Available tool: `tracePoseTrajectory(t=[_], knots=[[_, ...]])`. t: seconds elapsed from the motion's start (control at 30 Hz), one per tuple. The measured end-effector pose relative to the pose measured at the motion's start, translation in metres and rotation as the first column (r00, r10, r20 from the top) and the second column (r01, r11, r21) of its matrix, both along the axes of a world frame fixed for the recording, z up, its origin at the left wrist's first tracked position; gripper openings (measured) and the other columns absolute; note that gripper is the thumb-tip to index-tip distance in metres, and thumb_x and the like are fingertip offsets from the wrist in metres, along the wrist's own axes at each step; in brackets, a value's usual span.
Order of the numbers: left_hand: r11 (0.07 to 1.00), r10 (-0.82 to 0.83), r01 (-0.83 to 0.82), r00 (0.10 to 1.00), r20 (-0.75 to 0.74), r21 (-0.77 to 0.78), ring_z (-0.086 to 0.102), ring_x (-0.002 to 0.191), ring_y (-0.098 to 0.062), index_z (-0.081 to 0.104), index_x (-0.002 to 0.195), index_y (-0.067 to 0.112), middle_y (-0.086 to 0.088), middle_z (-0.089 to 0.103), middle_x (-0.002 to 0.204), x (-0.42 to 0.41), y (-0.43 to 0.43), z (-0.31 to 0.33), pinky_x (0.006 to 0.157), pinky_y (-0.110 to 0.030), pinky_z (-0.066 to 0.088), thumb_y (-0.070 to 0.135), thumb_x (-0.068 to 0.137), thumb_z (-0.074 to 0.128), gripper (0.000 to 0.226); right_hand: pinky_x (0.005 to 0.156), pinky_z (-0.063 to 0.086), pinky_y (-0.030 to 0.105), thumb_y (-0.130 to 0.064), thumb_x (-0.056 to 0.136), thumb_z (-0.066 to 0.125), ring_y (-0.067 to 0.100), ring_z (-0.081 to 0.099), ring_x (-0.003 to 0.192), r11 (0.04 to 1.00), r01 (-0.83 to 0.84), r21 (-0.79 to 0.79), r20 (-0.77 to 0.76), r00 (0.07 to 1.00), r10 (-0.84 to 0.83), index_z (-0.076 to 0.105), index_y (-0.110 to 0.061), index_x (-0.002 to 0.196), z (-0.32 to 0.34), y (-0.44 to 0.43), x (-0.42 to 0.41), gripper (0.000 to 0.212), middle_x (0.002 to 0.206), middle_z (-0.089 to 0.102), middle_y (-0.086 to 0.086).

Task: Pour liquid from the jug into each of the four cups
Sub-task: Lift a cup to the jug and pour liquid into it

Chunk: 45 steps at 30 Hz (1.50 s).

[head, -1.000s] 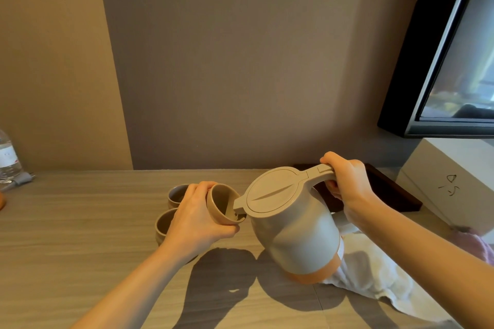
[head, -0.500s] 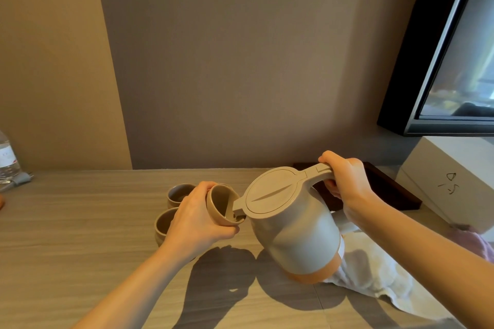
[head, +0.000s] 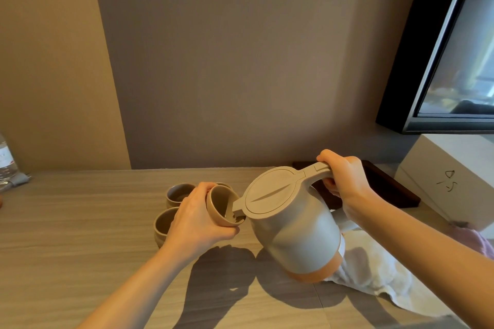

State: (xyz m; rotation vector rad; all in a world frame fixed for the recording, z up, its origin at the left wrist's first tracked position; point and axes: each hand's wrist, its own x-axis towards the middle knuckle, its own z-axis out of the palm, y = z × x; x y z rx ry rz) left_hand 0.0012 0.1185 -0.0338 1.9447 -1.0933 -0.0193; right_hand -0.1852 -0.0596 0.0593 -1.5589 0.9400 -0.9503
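Right hand [head: 344,179] gripping the tilted beige lidded plastic jug [head: 291,224] by its handle, spout inside a small tan ceramic cup [head: 223,205] — left hand [head: 197,219] wrapped around that cup, above the wood-grain surface [head: 66,235].

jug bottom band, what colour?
Orange band round the bottom of the jug; the body above is pale grey. Head view.

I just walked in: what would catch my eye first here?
The grey jug with its orange base, at centre, is tipped by the right hand, spout at the mouth of a tan cup that the left hand holds tilted. Left of that hand, a far cup and a near cup stand on the wooden table; a white cloth lies at right.
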Motion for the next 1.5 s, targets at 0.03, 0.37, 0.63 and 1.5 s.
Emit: tracePoseTrajectory(t=[0.03, 0.37, 0.63, 1.5], knots=[[1.000, 0.003, -0.003, 1.000, -0.002, -0.002, 0.052, 0.104, -0.008, 0.038, 0.115, 0.043, 0.026, 0.049, 0.108, 0.000, 0.000, 0.000, 0.077, -0.021, 0.047, 0.042, 0.047, 0.093, 0.087, 0.068, 0.043, 0.032, -0.030, 0.085, 0.059, 0.019, 0.054, 0.070, 1.000, -0.002, 0.003, 0.001, 1.000, 0.002, 0.061, -0.007, 0.068, 0.000, 0.000, 0.000, 0.028, 0.074, 0.060, 0.013], [1.000, 0.024, -0.024, 1.000, -0.012, 0.008, 0.051, 0.108, -0.009, 0.038, 0.120, 0.040, 0.020, 0.050, 0.115, 0.000, 0.000, -0.004, 0.081, -0.024, 0.049, 0.040, 0.048, 0.094, 0.091, 0.066, 0.042, 0.031, -0.029, 0.085, 0.058, 0.020, 0.052, 0.069, 1.000, -0.006, -0.001, -0.013, 1.000, 0.006, 0.060, -0.008, 0.066, -0.003, -0.001, 0.001, 0.028, 0.072, 0.059, 0.013], [1.000, 0.021, -0.021, 1.000, -0.019, 0.000, 0.050, 0.107, -0.007, 0.037, 0.118, 0.043, 0.023, 0.049, 0.112, -0.001, -0.001, -0.005, 0.080, -0.023, 0.046, 0.040, 0.048, 0.093, 0.090, 0.067, 0.043, 0.031, -0.029, 0.085, 0.058, 0.019, 0.053, 0.069, 1.000, -0.012, -0.009, -0.014, 1.000, 0.012, 0.061, -0.008, 0.067, -0.002, -0.002, 0.003, 0.028, 0.074, 0.060, 0.013], [0.999, 0.029, -0.030, 0.999, -0.038, -0.021, 0.051, 0.103, -0.006, 0.035, 0.116, 0.043, 0.023, 0.049, 0.110, -0.006, 0.000, -0.013, 0.074, -0.015, 0.042, 0.041, 0.048, 0.093, 0.090, 0.074, 0.045, 0.036, -0.028, 0.085, 0.058, 0.021, 0.055, 0.074, 0.999, -0.008, -0.043, -0.050, 0.999, 0.006, 0.062, -0.009, 0.067, -0.002, 0.003, 0.003, 0.027, 0.075, 0.061, 0.013]])
